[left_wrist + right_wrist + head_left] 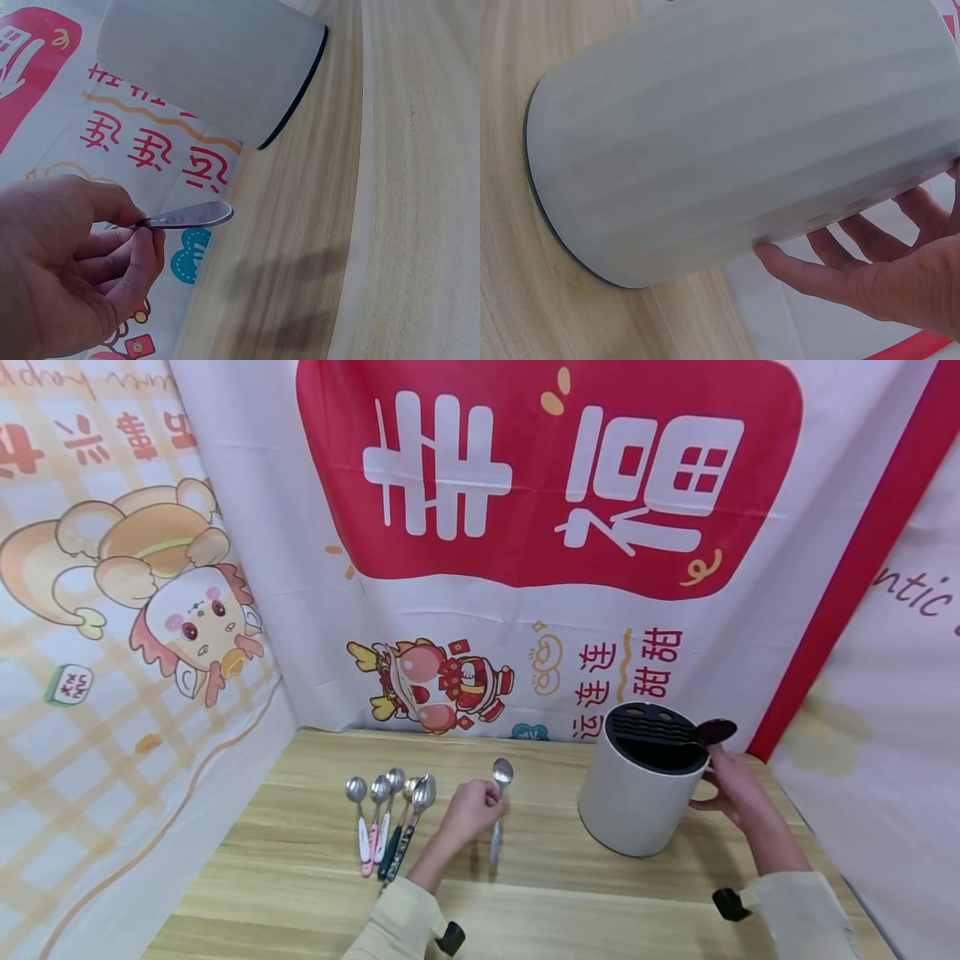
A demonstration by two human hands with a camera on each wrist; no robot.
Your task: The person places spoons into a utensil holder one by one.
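My left hand [480, 810] pinches the handle of a steel spoon [501, 772] and holds it just above the wooden table [300, 893], bowl pointing away from me. In the left wrist view the thumb and fingers [139, 240] close on the spoon [191, 215]. A white cylindrical holder [637, 806] with a black slotted top stands to the right and also shows in that view [210, 67]. My right hand [716, 785] rests against the right wall of the holder [735, 142], with spread fingers [840, 274] touching it.
Several spoons [386, 814] with coloured handles lie side by side left of my left hand. A dark oval piece [716, 731] sticks out at the holder's top right rim. Printed cloth walls close in the table at the back and both sides.
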